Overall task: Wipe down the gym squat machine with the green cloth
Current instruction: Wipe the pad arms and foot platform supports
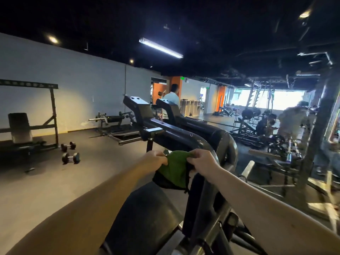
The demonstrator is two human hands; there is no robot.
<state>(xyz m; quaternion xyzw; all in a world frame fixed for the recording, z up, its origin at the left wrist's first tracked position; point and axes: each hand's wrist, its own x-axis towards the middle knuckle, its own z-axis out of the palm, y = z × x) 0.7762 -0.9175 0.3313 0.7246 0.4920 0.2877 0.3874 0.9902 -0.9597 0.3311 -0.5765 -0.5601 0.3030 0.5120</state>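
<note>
You held the cloth stretched between both hands, just over the curved bar of the machine. Your left hand pinched the cloth's left edge with curled fingers. Your right hand gripped its right edge, knuckles up, close above the bar. Between them the cloth sagged, its lower part hanging in front of the machine's upright frame and above the dark pad. Two padded arms of the machine pointed toward the far wall. On the floor to your left lay two dumbbells, near a bench. A person stood beyond the machine.
</note>
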